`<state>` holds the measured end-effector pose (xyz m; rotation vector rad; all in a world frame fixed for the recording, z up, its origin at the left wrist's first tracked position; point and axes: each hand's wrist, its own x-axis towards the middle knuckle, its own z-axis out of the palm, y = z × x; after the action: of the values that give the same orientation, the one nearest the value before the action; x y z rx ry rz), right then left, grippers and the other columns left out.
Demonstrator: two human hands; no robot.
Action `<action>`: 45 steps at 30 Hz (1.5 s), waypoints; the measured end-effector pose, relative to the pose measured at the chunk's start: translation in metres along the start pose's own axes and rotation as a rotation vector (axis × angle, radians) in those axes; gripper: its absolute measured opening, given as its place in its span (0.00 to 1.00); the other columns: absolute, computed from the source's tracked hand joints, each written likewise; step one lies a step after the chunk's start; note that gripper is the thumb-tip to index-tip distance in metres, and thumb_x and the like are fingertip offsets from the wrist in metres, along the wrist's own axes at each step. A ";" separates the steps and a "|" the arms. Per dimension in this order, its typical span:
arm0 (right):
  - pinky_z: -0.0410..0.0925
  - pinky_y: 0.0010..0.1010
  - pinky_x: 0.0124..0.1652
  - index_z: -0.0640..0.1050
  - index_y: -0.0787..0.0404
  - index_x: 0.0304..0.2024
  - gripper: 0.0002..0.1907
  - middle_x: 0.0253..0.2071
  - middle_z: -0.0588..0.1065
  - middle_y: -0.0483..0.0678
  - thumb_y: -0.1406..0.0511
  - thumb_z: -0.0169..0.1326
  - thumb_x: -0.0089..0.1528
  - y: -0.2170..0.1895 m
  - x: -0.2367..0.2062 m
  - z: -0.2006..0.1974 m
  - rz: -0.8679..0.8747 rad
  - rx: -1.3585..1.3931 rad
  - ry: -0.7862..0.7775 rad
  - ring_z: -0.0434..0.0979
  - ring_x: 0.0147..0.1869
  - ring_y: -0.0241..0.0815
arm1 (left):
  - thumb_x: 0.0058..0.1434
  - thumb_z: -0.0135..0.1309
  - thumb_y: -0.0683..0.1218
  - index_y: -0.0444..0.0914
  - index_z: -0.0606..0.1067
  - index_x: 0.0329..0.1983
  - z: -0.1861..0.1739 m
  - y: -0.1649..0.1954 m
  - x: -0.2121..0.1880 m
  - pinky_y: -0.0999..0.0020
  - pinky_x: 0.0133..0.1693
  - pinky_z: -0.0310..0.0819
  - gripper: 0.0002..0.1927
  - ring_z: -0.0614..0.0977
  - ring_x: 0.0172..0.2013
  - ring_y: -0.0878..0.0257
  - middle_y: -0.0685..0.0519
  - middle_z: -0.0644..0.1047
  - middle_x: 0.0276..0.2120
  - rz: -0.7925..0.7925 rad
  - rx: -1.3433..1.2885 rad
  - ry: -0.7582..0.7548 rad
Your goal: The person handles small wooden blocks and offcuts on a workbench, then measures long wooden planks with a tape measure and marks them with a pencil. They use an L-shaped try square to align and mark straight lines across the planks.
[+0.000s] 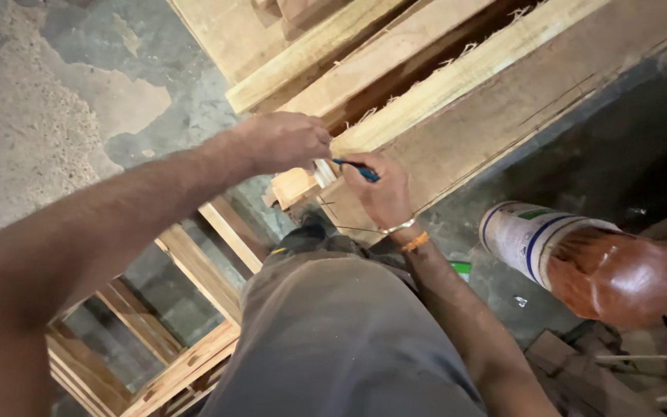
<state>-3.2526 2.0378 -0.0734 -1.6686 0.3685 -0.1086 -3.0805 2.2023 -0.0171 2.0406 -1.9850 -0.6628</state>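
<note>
- I see a blue pen (358, 169), thin and short, lying slanted across the pale wooden plank (457, 139).
- That plank is long, rough-sawn (splintery along one edge), running diagonally up to the right, resting on other planks.

One camera sits on the person's head and looks steeply down past the raised knee (349, 340), close to both forearms. It faces forward and down onto the wooden planks (457, 100) that run diagonally across the top of the frame, with the concrete floor (55, 100) at the left. No second view shares the scene.
</note>
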 end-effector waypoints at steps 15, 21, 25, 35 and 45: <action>0.72 0.40 0.45 0.82 0.63 0.43 0.11 0.41 0.80 0.55 0.64 0.57 0.62 -0.026 0.017 -0.020 -0.355 -0.323 -0.207 0.81 0.45 0.54 | 0.55 0.62 0.50 0.39 0.80 0.44 -0.002 0.001 0.006 0.58 0.54 0.71 0.15 0.77 0.53 0.52 0.50 0.80 0.44 -0.029 0.060 -0.146; 0.71 0.42 0.45 0.83 0.61 0.41 0.09 0.40 0.80 0.55 0.63 0.58 0.63 -0.025 0.015 -0.028 -0.341 -0.493 -0.359 0.80 0.45 0.56 | 0.54 0.61 0.49 0.40 0.80 0.45 -0.001 0.001 0.003 0.57 0.52 0.71 0.16 0.77 0.52 0.52 0.51 0.80 0.44 -0.034 0.009 -0.102; 0.72 0.39 0.46 0.83 0.61 0.45 0.11 0.42 0.80 0.54 0.64 0.55 0.63 -0.029 0.011 -0.034 -0.316 -0.387 -0.306 0.81 0.46 0.53 | 0.55 0.62 0.50 0.40 0.80 0.47 0.000 0.000 0.003 0.58 0.52 0.72 0.17 0.78 0.51 0.52 0.51 0.80 0.43 -0.031 0.046 -0.097; 0.72 0.39 0.42 0.83 0.60 0.43 0.09 0.40 0.80 0.54 0.65 0.58 0.62 -0.030 0.010 -0.034 -0.264 -0.452 -0.355 0.81 0.43 0.53 | 0.54 0.62 0.50 0.40 0.80 0.47 0.001 -0.001 0.004 0.58 0.53 0.72 0.18 0.78 0.52 0.52 0.51 0.80 0.45 -0.035 0.059 -0.114; 0.70 0.44 0.46 0.83 0.61 0.43 0.09 0.40 0.80 0.56 0.64 0.58 0.64 -0.019 0.014 -0.023 -0.357 -0.515 -0.271 0.79 0.45 0.56 | 0.54 0.63 0.48 0.40 0.81 0.46 0.012 -0.010 0.001 0.60 0.53 0.72 0.17 0.78 0.52 0.53 0.51 0.81 0.44 -0.006 0.026 -0.068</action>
<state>-3.2425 2.0138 -0.0533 -2.2149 -0.1255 -0.0516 -3.0771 2.2040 -0.0319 2.0660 -2.0353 -0.7213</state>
